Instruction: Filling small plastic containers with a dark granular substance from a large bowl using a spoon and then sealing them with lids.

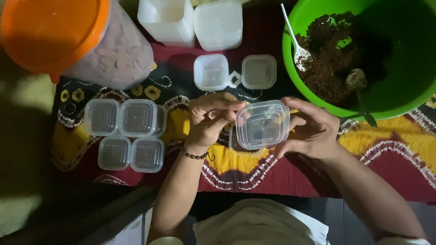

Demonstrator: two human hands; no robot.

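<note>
Both hands hold a small clear plastic lid [262, 124] above a small square container [236, 144] with dark filling. My left hand [210, 119] pinches the lid's left edge. My right hand [309, 129] grips its right side. A beaded bracelet [195, 155] sits on my left wrist. The container is mostly hidden under the lid.
Several closed small clear containers [125, 134] lie at the left. An open small container [211, 71] and a loose lid [259, 71] lie ahead. A green bowl [408, 86] of dark brown mix with a white spoon [295, 38] stands at the right. An orange-lidded jar [72, 38] and white container stacks [193, 20] stand behind.
</note>
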